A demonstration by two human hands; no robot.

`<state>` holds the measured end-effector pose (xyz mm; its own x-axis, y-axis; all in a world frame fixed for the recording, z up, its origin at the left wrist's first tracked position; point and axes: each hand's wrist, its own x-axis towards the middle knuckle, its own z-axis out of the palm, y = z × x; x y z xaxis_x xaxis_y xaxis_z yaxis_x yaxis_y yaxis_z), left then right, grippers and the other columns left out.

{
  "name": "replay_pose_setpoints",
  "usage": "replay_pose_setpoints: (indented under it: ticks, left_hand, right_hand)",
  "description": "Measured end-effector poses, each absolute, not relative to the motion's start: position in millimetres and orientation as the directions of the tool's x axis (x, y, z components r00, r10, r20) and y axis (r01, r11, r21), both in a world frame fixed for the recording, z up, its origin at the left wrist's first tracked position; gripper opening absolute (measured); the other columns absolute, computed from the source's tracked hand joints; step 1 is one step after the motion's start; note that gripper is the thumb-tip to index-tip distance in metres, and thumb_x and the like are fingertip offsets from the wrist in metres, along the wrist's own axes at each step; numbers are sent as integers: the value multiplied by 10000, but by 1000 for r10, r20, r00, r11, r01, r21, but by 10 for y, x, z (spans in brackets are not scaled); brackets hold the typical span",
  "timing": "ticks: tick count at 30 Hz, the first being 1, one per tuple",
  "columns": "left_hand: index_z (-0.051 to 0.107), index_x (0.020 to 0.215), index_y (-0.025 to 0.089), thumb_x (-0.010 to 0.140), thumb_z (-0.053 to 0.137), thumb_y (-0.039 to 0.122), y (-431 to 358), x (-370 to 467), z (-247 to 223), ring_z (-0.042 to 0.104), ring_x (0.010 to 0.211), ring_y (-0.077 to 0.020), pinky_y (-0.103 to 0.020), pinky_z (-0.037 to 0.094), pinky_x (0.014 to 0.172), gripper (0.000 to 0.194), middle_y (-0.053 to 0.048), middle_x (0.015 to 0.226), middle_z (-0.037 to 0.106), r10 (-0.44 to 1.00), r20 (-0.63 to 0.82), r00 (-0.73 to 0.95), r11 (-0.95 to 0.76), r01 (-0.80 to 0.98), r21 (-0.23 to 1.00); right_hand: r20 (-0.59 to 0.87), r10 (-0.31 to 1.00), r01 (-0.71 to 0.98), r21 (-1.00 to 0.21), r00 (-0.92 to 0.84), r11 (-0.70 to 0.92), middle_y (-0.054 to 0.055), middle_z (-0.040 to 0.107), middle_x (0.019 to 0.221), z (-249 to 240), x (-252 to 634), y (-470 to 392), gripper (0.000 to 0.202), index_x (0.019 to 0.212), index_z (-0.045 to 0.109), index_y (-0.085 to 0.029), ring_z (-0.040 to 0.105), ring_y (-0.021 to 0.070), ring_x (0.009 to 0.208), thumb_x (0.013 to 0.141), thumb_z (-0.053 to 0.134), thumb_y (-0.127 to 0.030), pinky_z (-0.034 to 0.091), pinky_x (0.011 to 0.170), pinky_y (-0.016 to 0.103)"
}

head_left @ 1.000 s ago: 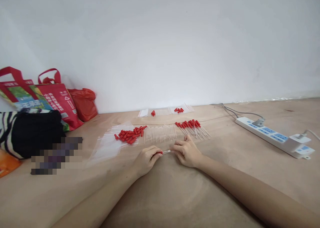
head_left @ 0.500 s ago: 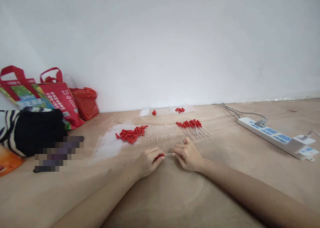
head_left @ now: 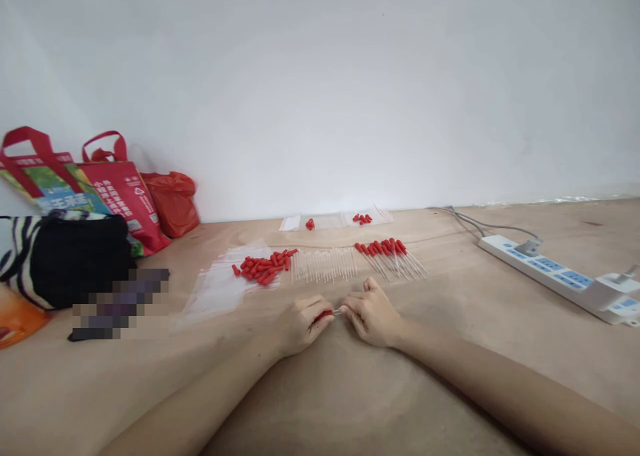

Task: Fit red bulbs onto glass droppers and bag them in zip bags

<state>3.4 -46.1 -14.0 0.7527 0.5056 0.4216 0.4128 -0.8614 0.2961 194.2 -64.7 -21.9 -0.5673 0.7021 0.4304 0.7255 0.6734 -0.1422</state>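
Observation:
Between thumb and fingers, my left hand (head_left: 305, 324) pinches a red rubber dropper bulb (head_left: 324, 315). My right hand (head_left: 373, 315) is closed on a thin clear dropper tube (head_left: 337, 311), whose short visible stretch runs from the bulb to my right fingertips. How far the tube sits inside the bulb is hidden by my fingers. Beyond my left hand lies a pile of loose red bulbs (head_left: 263, 267), and a row of bare clear tubes (head_left: 324, 265) is beside it. Several droppers with red bulbs on their tubes (head_left: 393, 259) lie beyond my right hand.
Clear plastic bags (head_left: 220, 289) lie under and beside the loose bulbs. Further back, a packet (head_left: 327, 223) holds more tubes and bulbs. A white power strip (head_left: 547, 269) with a grey cable is at right. Shopping bags (head_left: 125, 196) and a black bag (head_left: 80, 256) stand at left.
My hands have come slightly closer together, and less of the tube shows between them. The view has shifted a little.

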Motion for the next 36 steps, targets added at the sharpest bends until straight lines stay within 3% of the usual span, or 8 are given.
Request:
replay_pose_setpoints:
  ticks: [7, 12, 15, 19, 24, 28, 32, 36]
  left_hand:
    - [549, 825, 160, 852, 400, 211, -439, 36, -120, 533, 651, -133, -233, 424, 595, 160, -38, 742, 573, 526, 436, 730, -850, 431, 303]
    - [527, 945, 168, 821, 468, 223, -339, -26, -99, 548, 790, -158, -276, 443, 715, 148, -51, 858, 581, 574, 559, 599, -816, 481, 323]
    - [524, 968, 171, 792, 502, 243, -241, -110, -119, 536, 809, -176, -312, 443, 731, 191, -53, 887, 560, 658, 594, 463, -724, 606, 329]
    - [545, 924, 174, 771, 508, 227, -176, -160, -150, 537, 715, -159, -299, 454, 660, 166, -38, 850, 549, 747, 483, 457, -646, 670, 366]
    - [559, 904, 176, 778, 489, 212, -210, -121, -147, 540, 793, -171, -292, 445, 695, 148, -42, 879, 562, 756, 403, 516, -652, 653, 386]
    - [568, 876, 177, 782, 491, 230, -205, -120, -151, 538, 780, -174, -300, 435, 700, 133, -39, 844, 566, 767, 394, 507, -638, 670, 379]
    - [573, 833, 173, 786, 485, 224, -190, -118, -148, 538, 777, -174, -303, 422, 707, 112, -36, 820, 576, 757, 393, 523, -650, 667, 364]
    - [577, 804, 172, 788, 476, 213, -198, -104, -125, 540, 773, -171, -300, 419, 709, 110, -35, 809, 578, 754, 389, 529, -654, 662, 367]
  right_hand:
    - [374, 719, 730, -141, -586, 668, 4, 604, 665, -164, 1957, -620, 312, 702, 514, -165, 442, 98, 564, 890, 274, -229, 179, 628, 274]
    - [433, 698, 750, -74, -570, 658, 26, 601, 767, -129, 2066, -547, 227, 785, 571, -182, 490, 135, 732, 855, 378, -279, 192, 659, 285]
    - [523, 798, 878, -177, -299, 445, 30, 614, 784, -160, 2210, -409, 219, 790, 594, -190, 505, 150, 764, 837, 399, -277, 201, 689, 296]
    - [525, 842, 940, -333, 127, 66, 39, 637, 767, -220, 2423, -145, 244, 782, 614, -186, 530, 177, 790, 820, 402, -300, 212, 718, 314]
    - [441, 849, 925, -355, 293, -135, 59, 646, 753, -266, 2551, 103, 266, 791, 631, -187, 535, 210, 793, 794, 413, -340, 211, 726, 342]
    - [524, 791, 928, -343, 316, -143, 67, 646, 826, -282, 2532, 142, 276, 839, 610, -174, 533, 212, 800, 799, 390, -336, 203, 733, 348]
    - [603, 775, 964, -263, 188, -30, 59, 641, 801, -287, 2375, 57, 283, 795, 602, -175, 530, 196, 774, 814, 364, -327, 198, 749, 350]
    - [547, 826, 973, -229, 136, -8, 78, 641, 783, -288, 2145, -5, 286, 769, 607, -164, 537, 210, 788, 796, 400, -360, 196, 777, 372]
